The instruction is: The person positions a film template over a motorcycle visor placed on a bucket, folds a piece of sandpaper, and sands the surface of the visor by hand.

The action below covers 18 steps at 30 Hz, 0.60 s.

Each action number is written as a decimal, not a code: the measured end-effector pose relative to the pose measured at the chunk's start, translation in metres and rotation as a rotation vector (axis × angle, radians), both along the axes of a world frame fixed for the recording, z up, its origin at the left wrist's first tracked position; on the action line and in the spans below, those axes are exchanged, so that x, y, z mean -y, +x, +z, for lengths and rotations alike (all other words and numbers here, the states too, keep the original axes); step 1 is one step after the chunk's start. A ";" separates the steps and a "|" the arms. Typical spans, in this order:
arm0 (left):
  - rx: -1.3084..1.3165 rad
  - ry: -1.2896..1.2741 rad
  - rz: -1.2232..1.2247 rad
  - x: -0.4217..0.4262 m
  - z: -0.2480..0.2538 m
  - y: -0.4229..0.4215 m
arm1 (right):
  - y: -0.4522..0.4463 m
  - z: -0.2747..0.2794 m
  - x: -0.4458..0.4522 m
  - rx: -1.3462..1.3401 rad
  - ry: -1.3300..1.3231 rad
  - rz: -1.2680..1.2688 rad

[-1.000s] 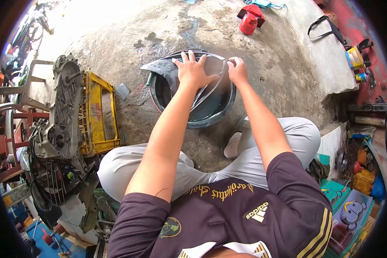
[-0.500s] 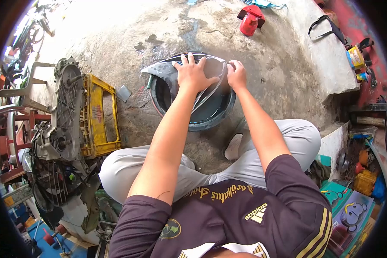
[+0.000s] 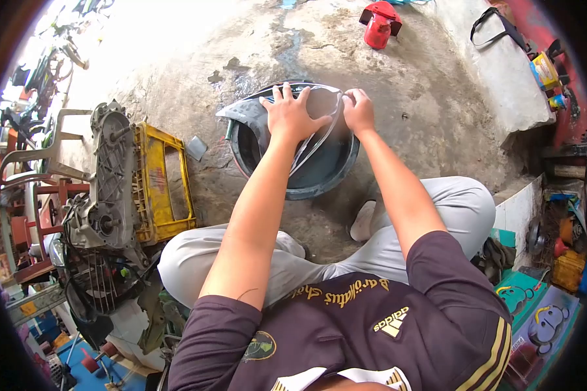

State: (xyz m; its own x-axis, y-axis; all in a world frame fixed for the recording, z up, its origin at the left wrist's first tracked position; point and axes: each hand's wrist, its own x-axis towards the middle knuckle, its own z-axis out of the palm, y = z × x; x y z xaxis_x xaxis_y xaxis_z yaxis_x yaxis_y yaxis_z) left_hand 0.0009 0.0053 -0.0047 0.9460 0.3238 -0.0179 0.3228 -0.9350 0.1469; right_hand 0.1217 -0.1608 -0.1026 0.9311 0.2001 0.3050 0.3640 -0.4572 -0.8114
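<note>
A dark, wet plastic panel [image 3: 246, 112], shaped like a motorcycle fairing with a pointed left end, rests across a round black basin [image 3: 319, 189] with water in it. My left hand [image 3: 289, 116] lies on the panel with its fingers spread, pressing on its upper face. At the panel's right corner, my right hand [image 3: 358, 112] is closed, thumb and fingers pinched together. What lies between those fingertips is too small to make out. A pale strip [image 3: 333, 124] curves along the panel's right edge, down from beside the right fingertips.
To the left stand a yellow crate [image 3: 165, 219] and a metal engine casing [image 3: 106, 176] beside chair frames. A red container [image 3: 377, 32] is on the wet concrete floor ahead. A concrete ledge [image 3: 512, 98] runs along the right; boxes and tools lie at lower right.
Both hands keep nearly the same places on the panel, the right fingertips shifting slightly at its corner. The view has moved a little, so the surroundings sit slightly differently.
</note>
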 end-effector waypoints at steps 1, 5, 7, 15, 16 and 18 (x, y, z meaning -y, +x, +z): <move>0.000 -0.010 0.002 0.000 0.000 -0.001 | -0.002 0.000 0.000 0.046 -0.016 0.012; -0.014 0.001 0.009 0.004 0.003 0.001 | 0.000 0.003 -0.002 0.040 -0.033 -0.047; -0.011 0.007 0.010 0.004 0.005 0.001 | -0.005 0.005 -0.006 0.054 -0.037 -0.052; 0.021 0.009 0.013 0.005 0.002 0.000 | -0.009 0.012 0.002 -0.077 -0.045 -0.027; 0.018 0.031 0.014 0.006 0.003 0.001 | -0.010 0.014 0.004 -0.099 -0.010 -0.005; 0.026 0.021 0.005 0.008 0.003 0.001 | -0.011 0.011 0.003 -0.054 0.103 -0.055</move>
State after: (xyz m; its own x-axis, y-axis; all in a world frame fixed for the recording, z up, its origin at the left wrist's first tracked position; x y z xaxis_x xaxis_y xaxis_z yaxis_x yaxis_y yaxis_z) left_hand 0.0024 -0.0022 -0.0015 0.9445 0.3283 0.0136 0.3235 -0.9364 0.1360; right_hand 0.1109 -0.1639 -0.0913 0.9554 0.1186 0.2703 0.2952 -0.3880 -0.8731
